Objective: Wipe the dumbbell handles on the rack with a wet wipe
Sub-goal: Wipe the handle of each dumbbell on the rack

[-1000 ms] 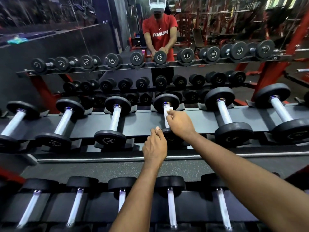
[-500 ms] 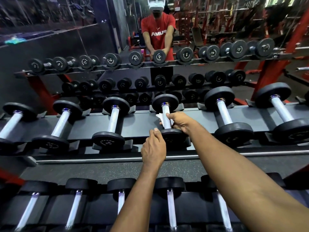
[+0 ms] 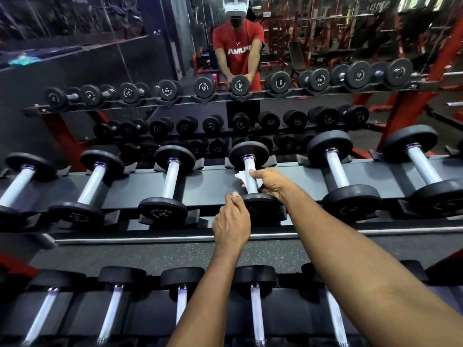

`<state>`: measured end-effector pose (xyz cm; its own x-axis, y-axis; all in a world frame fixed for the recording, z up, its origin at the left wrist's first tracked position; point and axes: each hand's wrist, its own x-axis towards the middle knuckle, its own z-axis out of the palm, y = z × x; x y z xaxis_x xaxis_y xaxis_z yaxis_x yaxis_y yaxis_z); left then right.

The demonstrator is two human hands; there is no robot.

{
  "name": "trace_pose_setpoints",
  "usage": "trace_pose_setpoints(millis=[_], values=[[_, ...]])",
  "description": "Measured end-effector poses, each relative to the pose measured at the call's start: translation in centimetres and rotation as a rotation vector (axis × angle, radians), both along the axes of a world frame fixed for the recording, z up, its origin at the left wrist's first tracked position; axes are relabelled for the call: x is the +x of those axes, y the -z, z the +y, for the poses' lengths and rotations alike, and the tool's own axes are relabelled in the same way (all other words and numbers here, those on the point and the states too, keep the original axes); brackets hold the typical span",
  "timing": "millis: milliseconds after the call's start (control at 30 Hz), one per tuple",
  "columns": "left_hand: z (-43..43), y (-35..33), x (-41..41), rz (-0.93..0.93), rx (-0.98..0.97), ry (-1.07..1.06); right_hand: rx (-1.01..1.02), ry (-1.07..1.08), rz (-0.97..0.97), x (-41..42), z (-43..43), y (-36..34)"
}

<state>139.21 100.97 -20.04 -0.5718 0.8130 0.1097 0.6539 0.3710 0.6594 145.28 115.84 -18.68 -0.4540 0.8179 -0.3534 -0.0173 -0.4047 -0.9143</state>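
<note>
**Wipe around the handle**

My right hand (image 3: 271, 182) grips the wet wipe (image 3: 241, 177) around the near end of the dumbbell (image 3: 248, 152) handle (image 3: 250, 169) on the rack (image 3: 215, 180). My left hand (image 3: 231, 222), fingers curled, sits against that dumbbell's near plate (image 3: 263, 209). Whether it grips, I cannot tell.

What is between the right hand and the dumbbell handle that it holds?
A white wet wipe: the right hand grips it around the handle, and its corners stick out on both sides. The head view shows this.
</note>
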Motion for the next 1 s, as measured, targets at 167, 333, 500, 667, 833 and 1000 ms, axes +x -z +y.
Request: trace_pose_setpoints(millis=[167,333,500,667,833,1000], values=[[0.1,0.1,0.0,0.004,0.002,-0.001,0.143,0.089,-0.095,-0.1,0.1,0.1],[0.2,0.1,-0.1,-0.006,0.002,-0.001,0.067,-0.024,-0.039,-0.3,-0.3,-0.3],[0.2,0.1,0.0,-0.020,0.013,-0.007,0.069,-0.005,-0.125,-0.1,-0.3,-0.1],[0.1,0.1,-0.1,-0.011,0.010,0.000,0.163,0.046,-0.119,-0.2,0.1,0.2],[0.1,0.1,0.0,-0.012,0.023,-0.009,0.060,-0.067,-0.076,-0.1,-0.5,-0.4],[0.1,0.1,0.0,-0.016,0.024,-0.005,0.221,0.043,-0.331,-0.2,0.6,0.7]])
